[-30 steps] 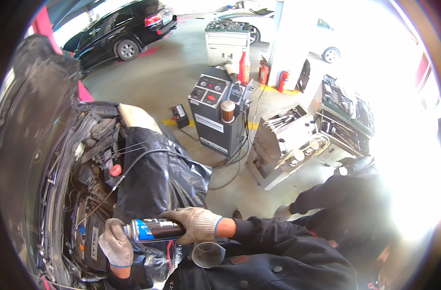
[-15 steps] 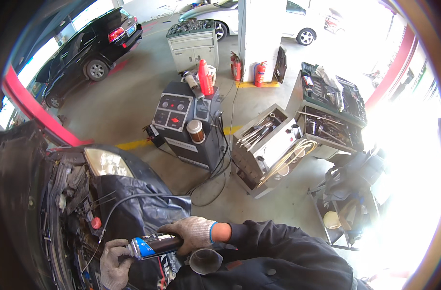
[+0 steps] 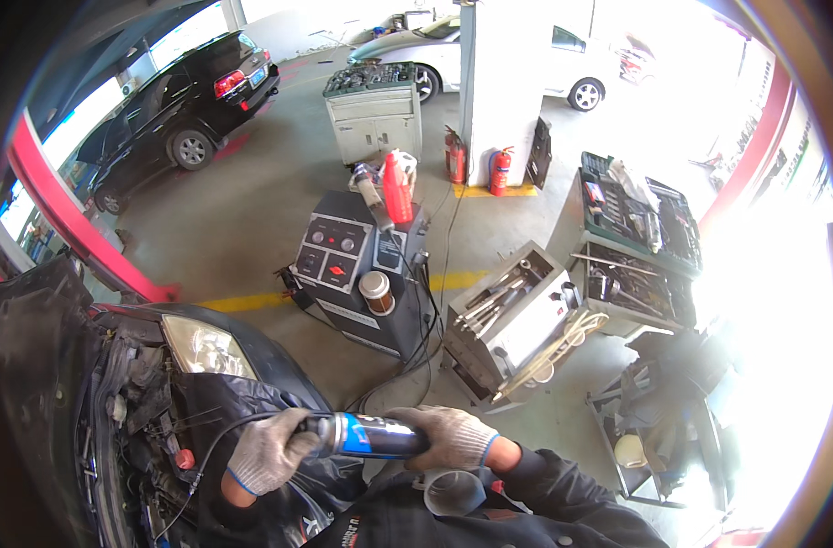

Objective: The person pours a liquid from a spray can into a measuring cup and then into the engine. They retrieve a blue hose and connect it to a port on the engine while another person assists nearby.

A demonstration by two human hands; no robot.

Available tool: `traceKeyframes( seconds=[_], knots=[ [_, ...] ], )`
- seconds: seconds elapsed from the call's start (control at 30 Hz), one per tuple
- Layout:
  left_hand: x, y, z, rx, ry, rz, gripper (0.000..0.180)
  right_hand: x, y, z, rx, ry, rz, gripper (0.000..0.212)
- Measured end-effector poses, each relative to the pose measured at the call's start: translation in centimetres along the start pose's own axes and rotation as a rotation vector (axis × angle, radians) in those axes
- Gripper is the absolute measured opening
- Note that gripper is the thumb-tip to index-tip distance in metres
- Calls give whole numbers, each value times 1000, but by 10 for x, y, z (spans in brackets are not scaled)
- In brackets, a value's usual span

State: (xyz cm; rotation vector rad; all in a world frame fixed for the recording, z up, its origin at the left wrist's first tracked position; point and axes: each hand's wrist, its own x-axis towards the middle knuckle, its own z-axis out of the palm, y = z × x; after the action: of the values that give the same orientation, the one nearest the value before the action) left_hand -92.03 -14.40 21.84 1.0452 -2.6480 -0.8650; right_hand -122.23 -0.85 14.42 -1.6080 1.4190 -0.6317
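Knit-gloved left hand (image 3: 272,451) clasps the top, right hand (image 3: 455,437) the base, of a glossy cylindrical can (image 3: 394,438), blue label (image 3: 355,435) blurred.

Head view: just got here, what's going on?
Someone holds a blue-and-black can sideways, gloved right hand wrapped around one end, gloved left hand at the other. Left of them is an exposed engine bay, with a black cover draped beside the headlight. A dark machine stands ahead on the floor.
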Motion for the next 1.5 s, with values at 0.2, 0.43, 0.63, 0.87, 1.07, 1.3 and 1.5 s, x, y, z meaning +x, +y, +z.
traceKeyframes(
  seconds=[0.2,0.43,0.63,0.87,1.07,1.3,1.5],
  knots=[
    [55,-24,-49,-247,-83,654,47,42,-5,-18,-18,-5,74,89],
    [89,-81,-79,-97,-56,158,25,127,-28,-37,-48,-35,88,90],
    [106,-134,-110,-75,234,130,29,201,-34,-31,-44,-55,98,94],
    [118,-163,-111,-122,36,198,43,250,-40,-44,92,-178,132,96],
    [122,-173,-148,518,128,612,48,302,-32,-60,136,-378,-17,96],
    [161,-115,-183,870,94,435,48,346,-11,-85,340,-437,-15,95],
    [271,-64,-101,344,-141,812,67,376,44,-98,589,-273,-132,89]
  ],
)
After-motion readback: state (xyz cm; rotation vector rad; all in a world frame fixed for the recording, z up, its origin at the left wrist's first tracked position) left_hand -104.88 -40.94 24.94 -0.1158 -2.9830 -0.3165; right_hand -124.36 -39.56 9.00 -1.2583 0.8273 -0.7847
